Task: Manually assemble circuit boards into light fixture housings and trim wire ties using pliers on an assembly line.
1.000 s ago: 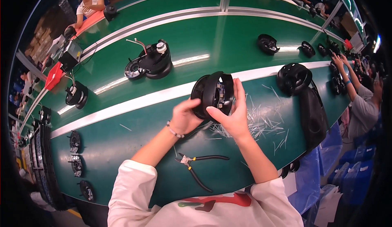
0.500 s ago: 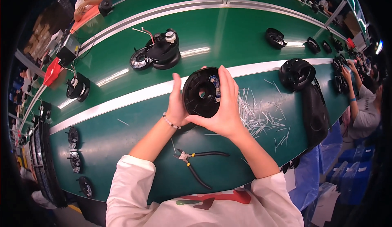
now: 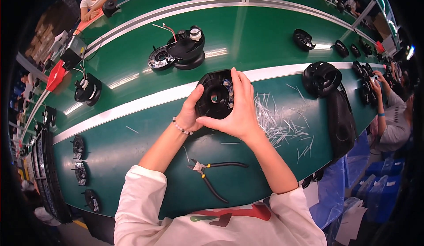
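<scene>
Between my two hands I hold a round black plastic housing (image 3: 215, 106) with a hole in its middle and a small blue circuit board along its right side. My left hand (image 3: 191, 109) grips its left edge, thumb on the front rim. Around its right side wraps my right hand (image 3: 240, 111), the thumb across the bottom. The housing is tilted up, and the fingers behind it are partly hidden. Below it on the green table lie diagonal cutters (image 3: 207, 170) with black and yellow handles, jaws apart. A pile of thin white plastic strips (image 3: 282, 120) is spread beside my right forearm.
A black housing ring (image 3: 321, 79) and a dark pouch-like piece (image 3: 341, 122) lie at the right. Several small black round parts (image 3: 80, 172) line the left. Beyond the white rail (image 3: 128, 115), the green belt carries assemblies with wires (image 3: 185, 47). Co-workers sit at far left and right.
My hands have turned the housing slightly, and my left thumb has come onto its front rim. The assemblies on the belt have shifted to the right.
</scene>
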Demonstrator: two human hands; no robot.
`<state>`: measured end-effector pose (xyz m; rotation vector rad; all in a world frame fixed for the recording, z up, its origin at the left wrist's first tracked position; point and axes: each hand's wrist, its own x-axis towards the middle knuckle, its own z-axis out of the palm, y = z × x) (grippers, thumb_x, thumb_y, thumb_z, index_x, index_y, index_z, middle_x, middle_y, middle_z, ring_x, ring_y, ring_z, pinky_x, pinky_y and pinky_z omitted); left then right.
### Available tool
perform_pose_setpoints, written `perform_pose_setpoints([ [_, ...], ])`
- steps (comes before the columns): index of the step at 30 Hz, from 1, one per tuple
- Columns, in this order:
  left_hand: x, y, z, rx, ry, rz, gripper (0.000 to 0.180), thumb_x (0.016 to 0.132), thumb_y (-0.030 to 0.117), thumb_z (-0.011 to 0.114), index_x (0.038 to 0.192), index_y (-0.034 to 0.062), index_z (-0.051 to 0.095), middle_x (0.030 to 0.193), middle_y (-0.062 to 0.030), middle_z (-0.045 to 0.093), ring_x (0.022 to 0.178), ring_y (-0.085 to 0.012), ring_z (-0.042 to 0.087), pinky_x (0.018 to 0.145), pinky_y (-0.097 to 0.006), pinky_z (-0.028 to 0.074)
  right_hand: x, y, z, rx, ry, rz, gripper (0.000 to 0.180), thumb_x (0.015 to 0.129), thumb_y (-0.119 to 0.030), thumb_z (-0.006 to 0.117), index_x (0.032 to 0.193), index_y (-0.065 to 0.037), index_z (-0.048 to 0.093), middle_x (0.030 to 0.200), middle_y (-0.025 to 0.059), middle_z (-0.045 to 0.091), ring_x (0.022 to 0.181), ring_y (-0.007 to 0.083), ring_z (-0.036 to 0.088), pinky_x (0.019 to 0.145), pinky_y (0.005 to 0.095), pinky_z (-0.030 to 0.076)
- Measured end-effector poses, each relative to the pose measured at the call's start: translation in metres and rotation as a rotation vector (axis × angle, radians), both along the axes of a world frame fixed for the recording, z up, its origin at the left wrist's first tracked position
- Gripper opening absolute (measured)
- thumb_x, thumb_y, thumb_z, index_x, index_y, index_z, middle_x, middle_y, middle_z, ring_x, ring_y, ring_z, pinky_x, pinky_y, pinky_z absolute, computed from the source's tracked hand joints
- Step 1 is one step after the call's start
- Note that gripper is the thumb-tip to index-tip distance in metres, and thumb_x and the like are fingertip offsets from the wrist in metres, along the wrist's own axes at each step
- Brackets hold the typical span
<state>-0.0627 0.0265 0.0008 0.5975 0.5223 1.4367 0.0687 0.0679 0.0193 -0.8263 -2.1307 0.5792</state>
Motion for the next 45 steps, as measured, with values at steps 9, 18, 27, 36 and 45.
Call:
perform_pose_setpoints([
  [9,0.012,0.013,-0.006,-0.181,-0.227,0.119,0.030,0.077,0.020,0.050,0.101,0.0019,0.051,0.090,-0.0088,0.059,0.080,-0.0186,0.059,0.075,-0.031,0.050,-0.016,0.000,-0.040,0.043,0.054,-0.213,0.107,0.050,-0.048,0.074,0.126,0.007,0.023,0.125,0.0234,0.033,0.111,0.0382,0.034,0.090,0.0453,0.032],
  [18,0.007,0.124,-0.036,-0.309,-0.228,0.030,0.025,0.081,0.026,0.046,0.091,0.0050,0.054,0.091,-0.0088,0.060,0.085,-0.0220,0.057,0.079,-0.039,0.046,0.025,-0.045,-0.031,0.064,-0.107,0.091,0.102,0.062,-0.048,0.068,0.133,0.001,0.013,0.137,0.0291,0.008,0.124,0.0495,0.011,0.098,0.0565,0.014],
  [27,-0.015,0.214,-0.064,-0.253,0.186,0.369,0.041,0.078,0.022,0.062,0.107,-0.0041,0.048,0.101,-0.0130,0.057,0.094,-0.0194,0.054,0.082,-0.032,0.042,0.043,-0.143,-0.022,-0.102,-0.888,0.583,0.103,0.052,-0.048,0.072,0.129,0.002,0.027,0.135,0.0216,0.022,0.122,0.0408,0.023,0.097,0.0590,0.015],
  [36,-0.066,0.084,0.006,0.405,1.340,0.725,0.025,0.069,0.018,0.061,0.088,0.0021,0.063,0.086,-0.0145,0.063,0.080,-0.0260,0.061,0.073,-0.032,0.048,0.051,-0.079,-0.025,0.428,-0.738,0.488,0.033,0.072,-0.012,0.048,0.102,0.000,0.051,0.090,0.0106,0.050,0.078,0.0235,0.049,0.070,0.0368,0.039],
  [45,-0.171,0.122,0.013,-0.123,1.948,0.429,0.023,0.076,0.023,0.062,0.076,0.0003,0.063,0.073,-0.0115,0.064,0.069,-0.0200,0.063,0.066,-0.029,0.050,-0.063,0.147,0.145,1.164,-0.862,0.058,0.032,0.051,-0.007,0.065,0.081,-0.004,0.056,0.088,0.0069,0.050,0.087,0.0216,0.047,0.071,0.0302,0.039],
])
